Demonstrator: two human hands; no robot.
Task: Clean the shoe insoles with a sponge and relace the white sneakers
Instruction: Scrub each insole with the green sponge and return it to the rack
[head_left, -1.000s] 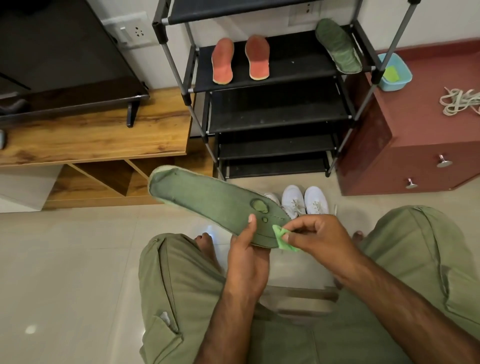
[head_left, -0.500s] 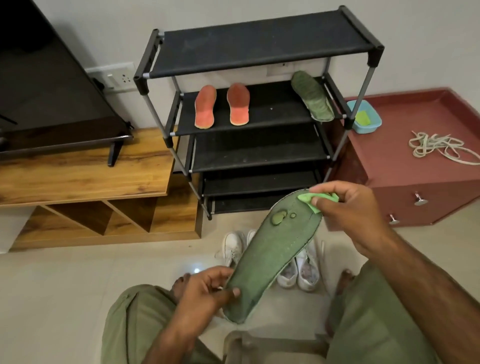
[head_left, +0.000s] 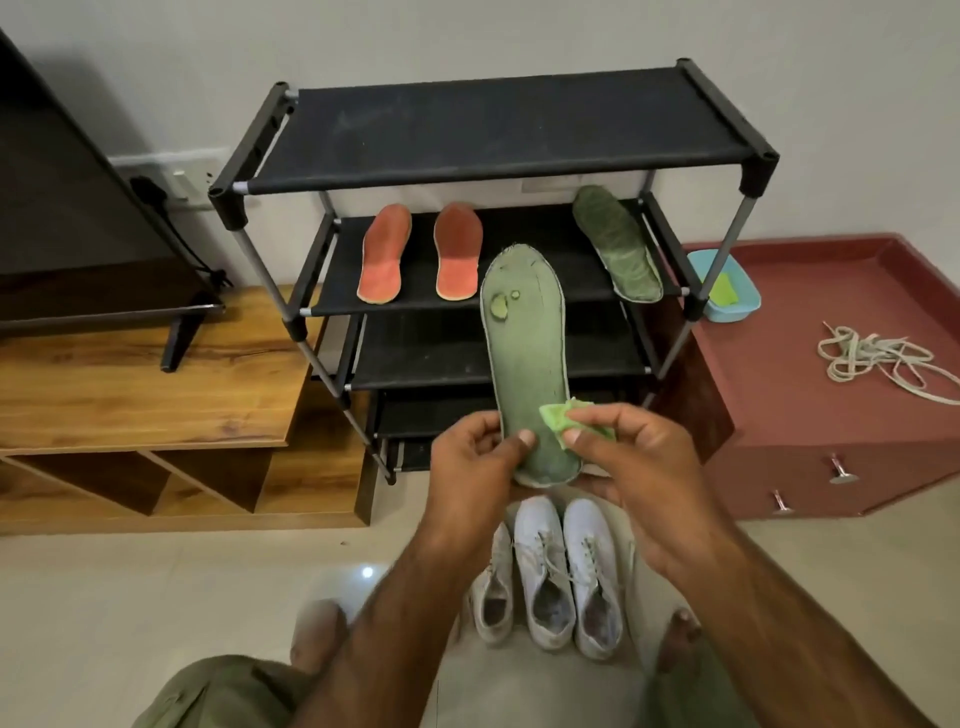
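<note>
I hold a green insole (head_left: 527, 353) upright in front of the shoe rack. My left hand (head_left: 475, 467) grips its lower end, thumb across the face. My right hand (head_left: 628, 462) pinches a small green sponge (head_left: 558, 418) against the insole's lower right edge. Wet spots show near the insole's top. Two orange insoles (head_left: 382, 254) and a second green insole (head_left: 615, 244) lie on the rack's second shelf. White sneakers (head_left: 569, 571) stand on the floor below my hands. White laces (head_left: 872, 358) lie tangled on the red cabinet.
The black shoe rack (head_left: 493, 130) stands against the wall. A blue basin (head_left: 727, 306) with a green sponge sits on the red cabinet (head_left: 831, 441). A wooden TV stand (head_left: 140, 395) is at the left. My knees and feet frame the sneakers on the tiled floor.
The insole has swung from slanted to upright. My right hand with the sponge has moved from the insole's top end down to its lower end, close to my left hand.
</note>
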